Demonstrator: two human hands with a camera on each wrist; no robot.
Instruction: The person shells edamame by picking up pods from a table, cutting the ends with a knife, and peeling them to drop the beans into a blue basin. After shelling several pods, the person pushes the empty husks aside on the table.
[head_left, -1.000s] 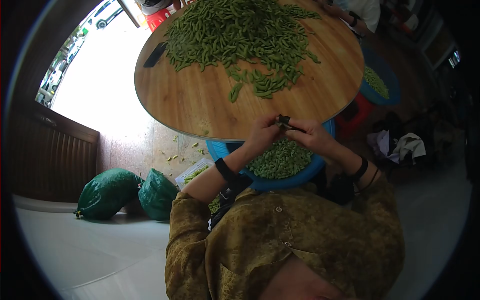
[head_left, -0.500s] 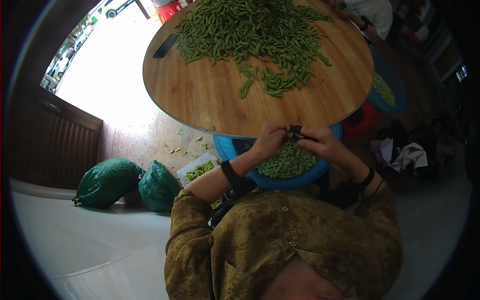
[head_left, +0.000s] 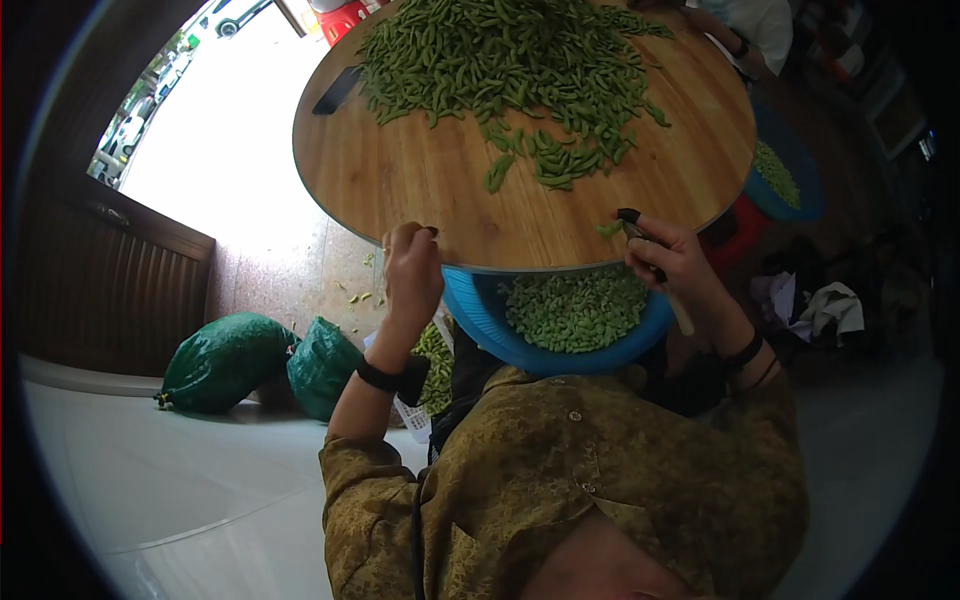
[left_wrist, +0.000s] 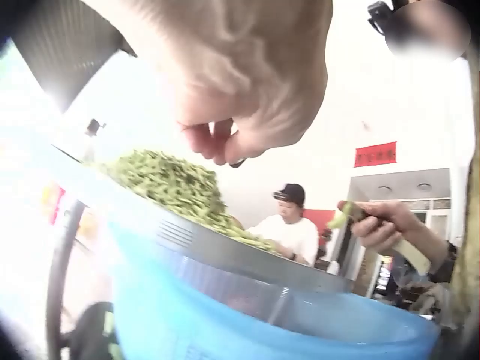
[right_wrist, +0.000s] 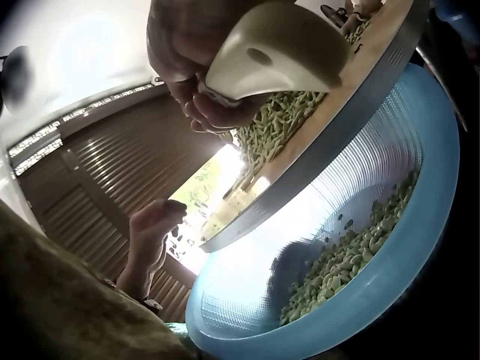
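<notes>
My right hand (head_left: 680,265) grips a small knife-like tool with a cream handle (right_wrist: 277,52), the handle jutting out below the palm. A green pod (head_left: 608,230) is at its fingertips, over the near edge of the round wooden table (head_left: 430,180). My left hand (head_left: 413,275) is raised at the table's left front edge, fingers curled in and thumb tip dark; nothing shows between its fingertips in the left wrist view. Between the hands, a blue basin (head_left: 560,362) holds shelled green beans (head_left: 575,310). Below my left wrist stands a white basket (head_left: 415,420) with pods in it.
A large heap of green pods (head_left: 510,70) covers the table's far part, beside a dark flat object (head_left: 337,90). Two green bags (head_left: 230,360) lie on the floor at left. Another person (left_wrist: 292,232) sits across the table. A second blue basin (head_left: 815,195) stands at right.
The hands, together over the basin before, have come apart. My left hand has moved left over the basket; my right hand has moved right with the tool and a pod.
</notes>
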